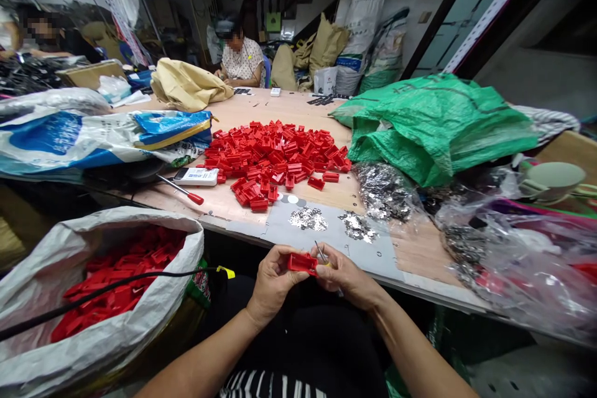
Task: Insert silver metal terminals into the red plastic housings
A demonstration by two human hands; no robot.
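Note:
My left hand (272, 280) grips a red plastic block-shaped part (301, 263) above my lap, just short of the table's front edge. My right hand (345, 275) pinches a thin metal tool (321, 252) whose tip meets that part. A heap of similar red parts (275, 158) lies on the wooden table (233, 109), beyond my hands. Small silver metal pieces (308, 219) are scattered on a grey mat (326, 242) nearer me. To my left, an open woven sack (116, 280) holds more red parts.
A red-handled screwdriver (184, 190) and a white meter (196, 176) lie by the heap. A green sack (433, 130) and clear bags of metal pieces (513, 249) crowd the right. A co-worker (240, 56) sits across the table, and a black cable (93, 298) crosses the open sack.

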